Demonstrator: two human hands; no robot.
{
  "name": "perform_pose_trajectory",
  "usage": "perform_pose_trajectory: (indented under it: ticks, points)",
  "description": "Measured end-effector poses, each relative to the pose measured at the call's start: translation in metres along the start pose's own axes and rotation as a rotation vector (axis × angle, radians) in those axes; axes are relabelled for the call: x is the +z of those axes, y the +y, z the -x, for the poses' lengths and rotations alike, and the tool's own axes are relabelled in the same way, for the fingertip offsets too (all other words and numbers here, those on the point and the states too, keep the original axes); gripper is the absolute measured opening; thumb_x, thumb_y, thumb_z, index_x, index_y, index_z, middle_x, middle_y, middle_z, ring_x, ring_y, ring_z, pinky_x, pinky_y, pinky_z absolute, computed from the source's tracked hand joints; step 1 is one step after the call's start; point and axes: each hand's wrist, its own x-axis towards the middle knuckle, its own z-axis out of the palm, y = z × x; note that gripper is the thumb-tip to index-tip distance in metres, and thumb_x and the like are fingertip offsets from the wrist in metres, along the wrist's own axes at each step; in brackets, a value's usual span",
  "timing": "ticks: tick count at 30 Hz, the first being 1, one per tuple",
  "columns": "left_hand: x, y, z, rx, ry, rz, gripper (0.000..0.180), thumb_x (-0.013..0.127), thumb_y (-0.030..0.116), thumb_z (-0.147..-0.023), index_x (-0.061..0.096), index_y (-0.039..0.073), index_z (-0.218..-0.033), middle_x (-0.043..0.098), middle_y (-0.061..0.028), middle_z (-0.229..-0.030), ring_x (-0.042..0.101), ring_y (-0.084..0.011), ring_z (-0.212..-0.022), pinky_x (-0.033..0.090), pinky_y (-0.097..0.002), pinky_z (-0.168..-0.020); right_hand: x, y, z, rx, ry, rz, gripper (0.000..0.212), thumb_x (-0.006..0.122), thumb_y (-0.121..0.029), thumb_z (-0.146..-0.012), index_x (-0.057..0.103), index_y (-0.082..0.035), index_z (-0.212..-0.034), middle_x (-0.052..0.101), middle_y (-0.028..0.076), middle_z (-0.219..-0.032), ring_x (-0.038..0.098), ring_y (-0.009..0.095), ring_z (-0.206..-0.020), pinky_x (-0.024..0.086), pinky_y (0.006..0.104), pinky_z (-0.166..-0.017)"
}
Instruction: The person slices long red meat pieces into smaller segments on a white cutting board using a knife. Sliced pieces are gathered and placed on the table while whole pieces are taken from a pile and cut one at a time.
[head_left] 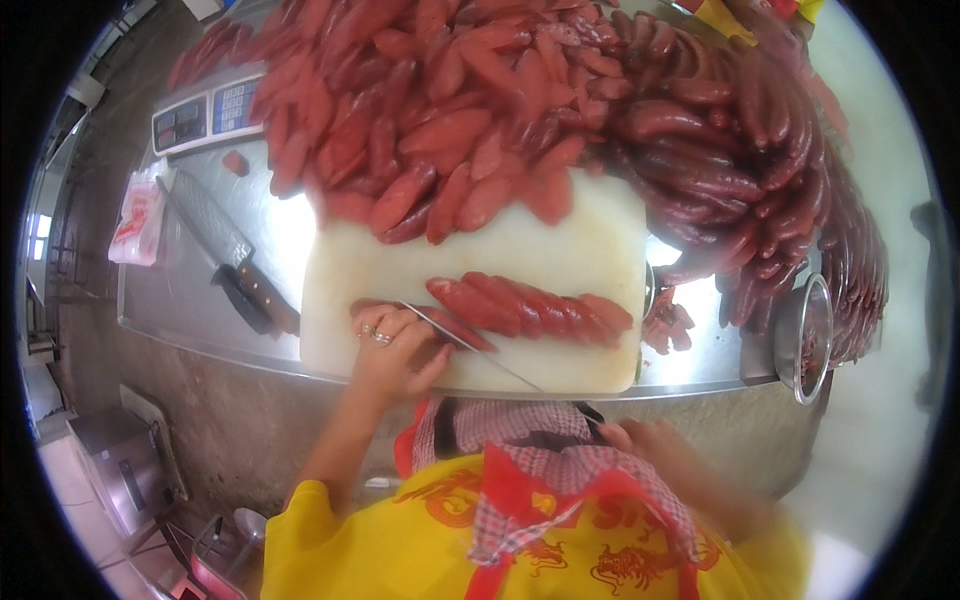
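Yellow shirt [370, 550] nearest, left grip [395, 347] clamps sausage [455, 325] slanting rightward toward it, right grip [622, 437] clamps knife [500, 363].

Red sausage [450, 322], knife [500, 366] across it

Scale [236, 106] on metal table [185, 305], upper left; white-red packet [138, 222] near left edge, wooden-handled knife [262, 293] nearby.

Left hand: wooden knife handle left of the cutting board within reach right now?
Likely yes: the wooden knife handle lies near the left hand, nothing visibly blocking it, though that hand must first leave the sausage.
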Motion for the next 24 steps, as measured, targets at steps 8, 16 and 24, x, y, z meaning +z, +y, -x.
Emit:
perform_pose_trajectory:
  ticks: [8,16,24]
  points:
    - [-0.004,-0.005,0.0,0.024,0.097,0.072,0.029,0.074,0.01,-0.064,0.061,0.012,-0.091,0.055,-0.0067,-0.097,0.052,-0.0294,-0.095,0.036,-0.0404,-0.087,0.054,-0.044,-0.128,-0.623,0.296,0.202,0.036,0.049,-0.016,-0.096,0.051,-0.005,-0.13,0.063,0.018,-0.08,0.063,0.037,-0.063,0.052,0.0464,-0.057]
    - [-0.008,-0.007,0.003,-0.041,0.127,-0.031,0.031,0.071,0.007,-0.059,0.059,0.01,-0.087,0.055,-0.0072,-0.095,0.052,-0.0296,-0.093,0.037,-0.04,-0.085,0.01,-0.011,0.007,0.062,0.029,-0.013,0.054,0.046,-0.049,-0.098,0.065,0.001,-0.087,0.064,0.027,-0.076,0.064,0.046,-0.073,0.05,0.0496,-0.065]
    - [-0.009,-0.007,0.007,-0.095,0.123,0.019,0.028,0.07,0.005,-0.06,0.059,0.01,-0.086,0.055,-0.0077,-0.093,0.053,-0.0302,-0.09,0.038,-0.0403,-0.088,0.057,-0.059,-0.101,-0.502,0.236,0.035,0.058,0.044,-0.048,-0.099,0.065,0.003,-0.08,0.063,0.025,-0.066,0.063,0.045,-0.064,0.053,0.0496,-0.06]
